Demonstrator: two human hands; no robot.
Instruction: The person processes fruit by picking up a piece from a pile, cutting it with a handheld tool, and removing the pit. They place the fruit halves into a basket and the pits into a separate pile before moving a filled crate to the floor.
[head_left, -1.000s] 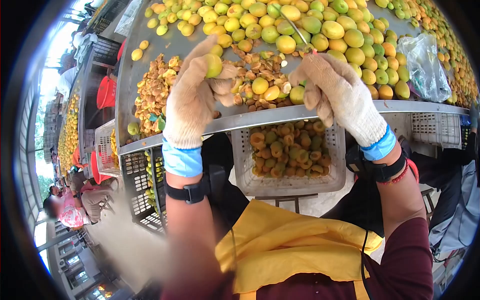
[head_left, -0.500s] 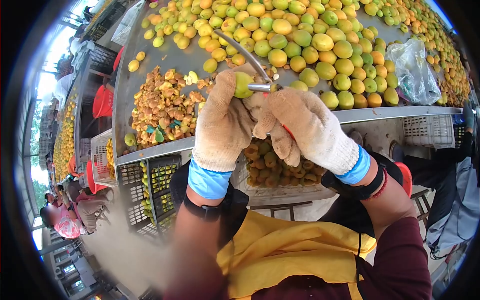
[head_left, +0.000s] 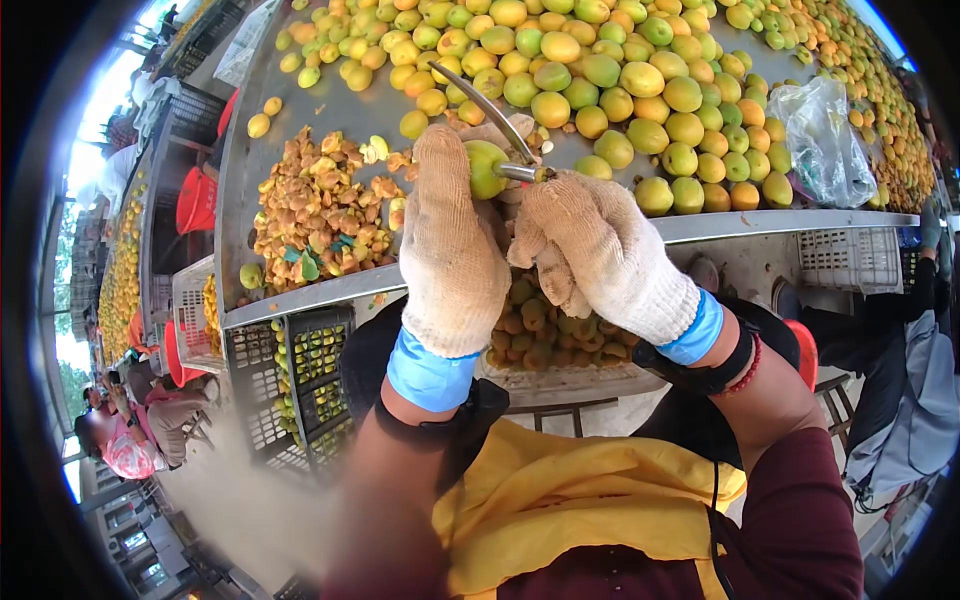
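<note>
My left hand (head_left: 450, 230), in a tan and white knit glove, is closed around a green apricot (head_left: 485, 170), which shows above the thumb. My right hand (head_left: 590, 225), gloved alike, grips a metal tool (head_left: 478, 98) with a long curved blade that slants up to the left and a short tube-like part pressed against the apricot's right side. The tool's handle is mostly hidden in the fist. Both hands are over the near edge of a metal table (head_left: 385, 110). Left of them lies a pile of brownish apricot pieces (head_left: 325, 205).
Many green and orange apricots (head_left: 600, 70) cover the back of the table. A clear plastic bag (head_left: 822, 145) lies at the right. Below the hands stands a crate of fruit (head_left: 560, 380); a black crate (head_left: 320, 370) is at the left. Another person (head_left: 125, 440) sits far left.
The apricot has turned slightly in my left hand, and its contact with the tool's tube is more visible. My left hand has tilted more upright. The view has shifted slightly.
</note>
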